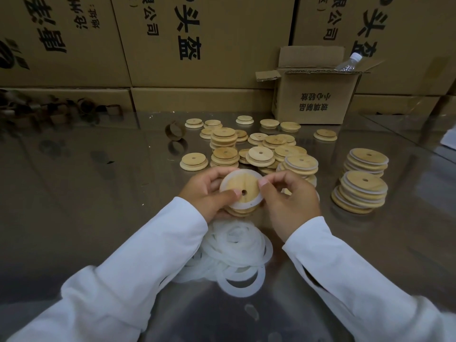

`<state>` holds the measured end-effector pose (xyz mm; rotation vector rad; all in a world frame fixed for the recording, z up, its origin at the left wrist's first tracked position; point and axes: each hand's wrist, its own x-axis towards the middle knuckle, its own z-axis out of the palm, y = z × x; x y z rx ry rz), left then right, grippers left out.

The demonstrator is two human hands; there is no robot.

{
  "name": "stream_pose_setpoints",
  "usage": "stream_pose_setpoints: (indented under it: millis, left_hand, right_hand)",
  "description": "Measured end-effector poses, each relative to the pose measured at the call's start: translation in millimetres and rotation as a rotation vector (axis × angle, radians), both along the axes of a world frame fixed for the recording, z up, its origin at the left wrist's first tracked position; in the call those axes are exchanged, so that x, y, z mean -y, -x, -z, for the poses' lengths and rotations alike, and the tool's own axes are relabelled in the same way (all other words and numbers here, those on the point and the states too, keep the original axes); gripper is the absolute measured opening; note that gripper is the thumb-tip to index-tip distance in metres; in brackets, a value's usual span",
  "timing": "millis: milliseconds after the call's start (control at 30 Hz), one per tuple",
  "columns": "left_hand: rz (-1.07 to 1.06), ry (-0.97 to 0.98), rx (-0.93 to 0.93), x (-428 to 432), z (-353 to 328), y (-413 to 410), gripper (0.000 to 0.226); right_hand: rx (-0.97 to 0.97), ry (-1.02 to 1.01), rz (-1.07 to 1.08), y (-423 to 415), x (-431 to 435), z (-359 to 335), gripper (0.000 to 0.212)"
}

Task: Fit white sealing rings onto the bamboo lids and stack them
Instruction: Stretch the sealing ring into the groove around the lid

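Note:
My left hand [206, 193] grips a small stack of bamboo lids [243, 186] with a hole in the middle, thumb lying across the top lid. A white sealing ring [249, 206] lies around that top lid's raised centre. My right hand [287, 197] pinches the ring's right edge between thumb and forefinger. Under my wrists lies a loose pile of white rings [237, 253]. Behind my hands, bare lids [259, 149] lie scattered and in short stacks. At the right stand two stacks of ringed lids [361, 191].
The work goes on over a shiny metal table [98, 193]. An open cardboard box [315, 95] holding a plastic bottle [349, 61] stands at the back right. Large cartons [197, 45] wall the far edge. A brown ring [175, 130] stands near the lids.

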<state>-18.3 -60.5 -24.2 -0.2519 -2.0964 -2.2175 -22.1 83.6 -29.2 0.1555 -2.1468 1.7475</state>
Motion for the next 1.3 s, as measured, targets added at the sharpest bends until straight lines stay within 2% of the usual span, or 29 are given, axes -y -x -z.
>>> stream_pose_setpoints:
  millis: [200,367,567,700,867,1067,1167,1300]
  left_hand:
    - [-0.049,0.134,-0.093,2.8,-0.5,-1.4,0.017]
    - [-0.077,0.089,-0.145,3.9,-0.8,-0.6,0.020]
    - [-0.082,0.105,-0.181,4.8,-1.7,0.1,0.024]
    - [-0.072,0.084,-0.170,3.6,-1.9,-1.0,0.024]
    - [-0.078,0.060,-0.144,3.1,-2.4,-1.5,0.021]
    - [-0.112,-0.091,-0.047,2.4,-5.0,-1.2,0.016]
    - [-0.079,-0.034,-0.011,2.4,-5.8,-1.8,0.019]
    - [-0.061,0.107,-0.027,1.7,-4.5,-3.4,0.021]
  right_hand:
    - [-0.087,-0.157,-0.072,-5.3,0.7,-1.8,0.017]
    - [-0.157,-0.190,-0.049,-7.7,1.1,-1.7,0.015]
    - [-0.114,-0.197,-0.040,-5.4,0.2,-3.4,0.017]
    - [-0.043,-0.103,-0.032,-4.0,0.5,-4.8,0.017]
    - [-0.078,-0.163,-0.071,-4.9,-0.8,-5.0,0.015]
    - [-0.095,-0.160,-0.058,-7.2,1.1,-1.4,0.012]
    - [-0.106,-0.150,-0.030,-5.8,-0.3,-2.7,0.015]
    - [-0.141,-0.271,-0.039,-6.3,-1.1,-2.4,0.012]
